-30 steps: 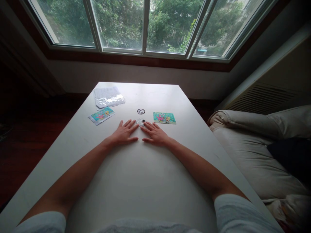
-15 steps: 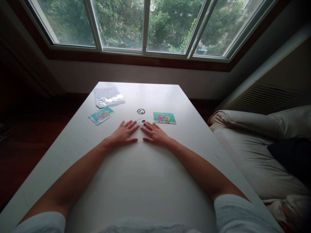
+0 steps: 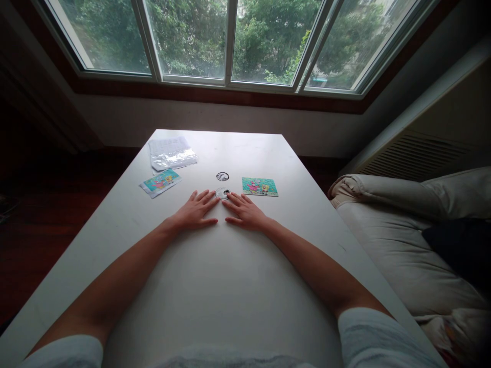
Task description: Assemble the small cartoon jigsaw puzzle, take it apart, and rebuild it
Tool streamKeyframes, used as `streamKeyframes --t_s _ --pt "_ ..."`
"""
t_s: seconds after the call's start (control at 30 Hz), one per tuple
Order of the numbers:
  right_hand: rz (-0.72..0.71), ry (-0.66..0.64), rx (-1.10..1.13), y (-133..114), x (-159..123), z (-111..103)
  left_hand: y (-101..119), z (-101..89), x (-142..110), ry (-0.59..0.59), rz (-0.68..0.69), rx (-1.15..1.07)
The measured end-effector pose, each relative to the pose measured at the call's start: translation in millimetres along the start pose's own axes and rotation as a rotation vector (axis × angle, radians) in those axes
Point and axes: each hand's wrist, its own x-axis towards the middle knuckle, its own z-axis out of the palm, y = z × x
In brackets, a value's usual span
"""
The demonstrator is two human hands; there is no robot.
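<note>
My left hand (image 3: 195, 210) lies flat on the white table (image 3: 222, 286), fingers spread and holding nothing. Opposite it, my right hand (image 3: 246, 211) is also flat with its fingers apart. Between the fingertips sits a small round, pale disc (image 3: 221, 193) with a dark spot; fingertips of both hands are at its edge. Just beyond is a second round piece (image 3: 222, 176) with a black-and-white pattern. To the right of my right hand is a colourful cartoon picture card (image 3: 260, 187). A similar cartoon picture sheet (image 3: 161, 182) lies at an angle beyond my left hand.
Papers in a clear plastic sleeve (image 3: 172, 152) lie at the table's far left, touching or close to the picture sheet. A beige sofa (image 3: 387, 225) stands along the right side. Past the far edge are a wall and a wide window (image 3: 230, 46).
</note>
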Motion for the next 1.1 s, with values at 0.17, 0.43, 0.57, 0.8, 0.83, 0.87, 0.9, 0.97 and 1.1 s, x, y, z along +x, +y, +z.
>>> streamKeyframes --t_s 0.17,0.43,0.57,0.8,0.83,0.87,0.9,0.97,1.1 --pt "-0.002 0.002 -0.002 1.3 0.8 1.9 1.2 -1.3 0.0 -0.010 -0.005 0.000" --pt "-0.005 0.007 -0.009 2.7 1.3 3.8 1.7 -1.3 0.0 -0.008 -0.006 0.001" --pt "-0.005 0.010 -0.013 2.2 1.0 3.4 1.8 -1.3 -0.2 -0.007 -0.006 0.001" --pt "-0.008 0.004 -0.009 2.3 0.3 2.3 2.1 -0.5 0.1 -0.005 -0.007 0.003" --pt "-0.012 -0.002 -0.010 2.0 -0.1 1.9 2.0 -0.2 0.2 -0.006 -0.008 0.004" --pt "-0.015 -0.009 -0.011 1.6 -0.5 1.5 1.8 0.1 0.4 -0.009 -0.010 0.005" --pt "-0.019 -0.018 -0.011 1.2 -1.0 1.1 1.7 0.4 0.5 -0.014 -0.011 0.005" --pt "-0.023 -0.033 -0.010 0.2 -1.8 0.6 1.5 0.7 0.9 -0.034 -0.015 0.002" --pt "-0.018 -0.042 -0.005 -1.3 -2.5 -0.3 2.1 -0.4 1.2 -0.066 -0.020 -0.002"
